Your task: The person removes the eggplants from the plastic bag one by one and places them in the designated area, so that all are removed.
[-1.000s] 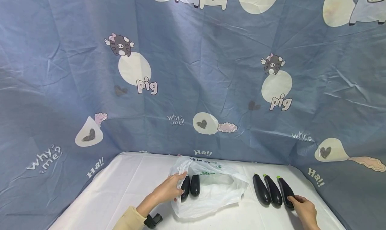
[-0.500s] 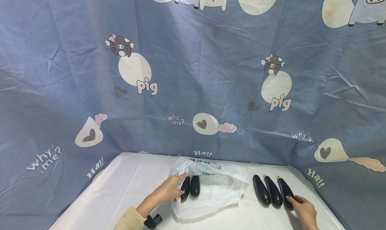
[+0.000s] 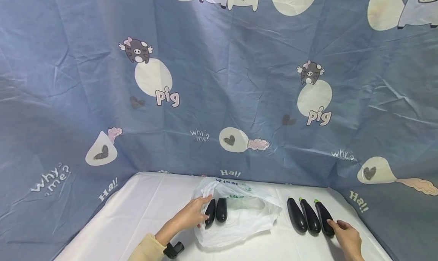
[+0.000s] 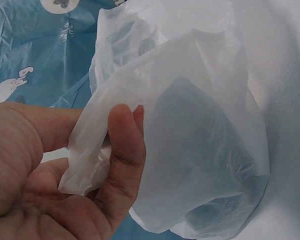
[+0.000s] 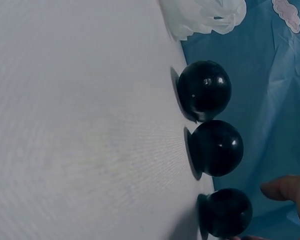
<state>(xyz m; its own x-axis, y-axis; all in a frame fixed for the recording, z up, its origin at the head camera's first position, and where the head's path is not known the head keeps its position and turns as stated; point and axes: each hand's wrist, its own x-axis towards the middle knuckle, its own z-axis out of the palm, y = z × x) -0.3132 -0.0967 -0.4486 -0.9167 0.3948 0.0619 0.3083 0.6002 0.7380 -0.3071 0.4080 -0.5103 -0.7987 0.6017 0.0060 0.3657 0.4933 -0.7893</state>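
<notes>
My left hand [image 3: 195,214] grips the left edge of a white plastic bag [image 3: 239,230], with bag film between thumb and fingers in the left wrist view. Inside the bag's mouth lie two dark eggplants, the left eggplant [image 3: 210,213] right by my fingers and the other eggplant [image 3: 221,210] beside it. My right hand [image 3: 347,238] is at the lower end of the rightmost eggplant [image 3: 324,215] of three on the table. In the right wrist view, a gap shows between my thumb [image 5: 282,189] and that eggplant, while fingertips sit low beside it.
Left of the rightmost eggplant lie the middle eggplant [image 3: 310,217] and another eggplant [image 3: 296,216], green stem ends pointing away. A white cloth covers the table [image 3: 147,204]. Blue pig-patterned fabric [image 3: 212,101] hangs behind and along the sides.
My right hand has shifted very slightly at the rightmost eggplant, its thumb now a little higher up in the head view. The left hand, the bag and the eggplants have stayed put.
</notes>
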